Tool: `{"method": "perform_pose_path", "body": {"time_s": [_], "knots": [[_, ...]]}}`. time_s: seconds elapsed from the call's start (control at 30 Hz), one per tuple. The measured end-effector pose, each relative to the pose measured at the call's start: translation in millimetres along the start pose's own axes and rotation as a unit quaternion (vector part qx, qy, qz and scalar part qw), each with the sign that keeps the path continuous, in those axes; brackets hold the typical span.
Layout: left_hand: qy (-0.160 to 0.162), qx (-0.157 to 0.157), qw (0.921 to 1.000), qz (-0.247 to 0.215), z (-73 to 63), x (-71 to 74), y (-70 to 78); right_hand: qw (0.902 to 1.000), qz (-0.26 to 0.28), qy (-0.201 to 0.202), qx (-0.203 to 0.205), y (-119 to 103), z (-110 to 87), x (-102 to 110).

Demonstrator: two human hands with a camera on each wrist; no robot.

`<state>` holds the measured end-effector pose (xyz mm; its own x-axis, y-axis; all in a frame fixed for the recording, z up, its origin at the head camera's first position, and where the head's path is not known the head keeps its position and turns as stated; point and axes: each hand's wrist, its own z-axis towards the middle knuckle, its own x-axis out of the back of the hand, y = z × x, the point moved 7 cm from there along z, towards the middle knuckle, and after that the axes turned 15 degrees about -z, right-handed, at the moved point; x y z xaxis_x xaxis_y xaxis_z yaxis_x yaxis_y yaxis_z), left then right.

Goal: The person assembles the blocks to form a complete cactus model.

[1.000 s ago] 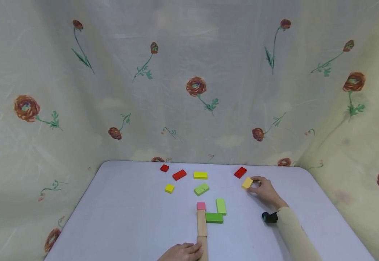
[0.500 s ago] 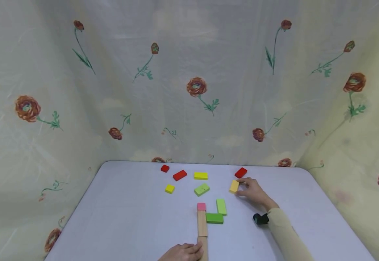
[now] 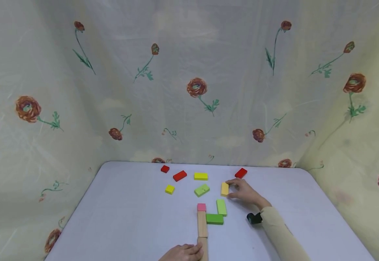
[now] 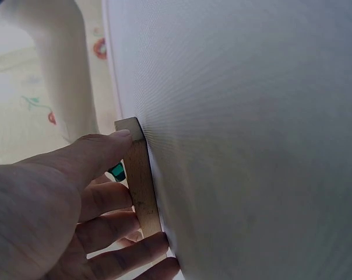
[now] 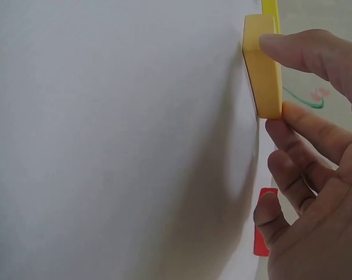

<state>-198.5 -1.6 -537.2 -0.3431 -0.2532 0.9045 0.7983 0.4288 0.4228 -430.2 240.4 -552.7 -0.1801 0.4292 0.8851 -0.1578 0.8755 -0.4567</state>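
Moved since the earlier head frames: the orange-yellow block [image 3: 224, 189], carried leftward by the right hand [image 3: 246, 194] away from the right-hand red block [image 3: 241, 173]. It now sits just beyond the far end of the light green block [image 3: 221, 207], near it but apart. Consequence: it is now close to the blocks joined to the wooden run. Left hand [image 3: 183, 253] unmoved, at the nearer wooden block [image 3: 205, 250].

Left wrist view: thumb on the nearer wooden block near one end, other fingers [image 4: 109, 198] bent against its side and over it; judged a light, steadying hold.

Right wrist view: orange-yellow block pinched between thumb and index fingertip at opposite ends, spread only to its length; remaining fingers curled loosely, holding nothing. Cannot tell whether the block contacts the worktop [image 5: 106, 116].
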Motion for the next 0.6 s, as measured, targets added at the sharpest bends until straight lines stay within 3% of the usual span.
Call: {"method": "perform_pose_path", "body": {"time_s": [0.23, 0.6], "knots": [[-0.015, 0.018, 0.9997, -0.01, -0.8, -1.3, -0.1, 0.9998, 0.01, -0.003, 0.016, -4, 8.0, -6], [-0.028, 0.029, 0.9991, -0.014, -0.4, -1.4, 0.3, 0.9994, 0.02, -0.017, 0.022, -12, 4.2, -11]]}}
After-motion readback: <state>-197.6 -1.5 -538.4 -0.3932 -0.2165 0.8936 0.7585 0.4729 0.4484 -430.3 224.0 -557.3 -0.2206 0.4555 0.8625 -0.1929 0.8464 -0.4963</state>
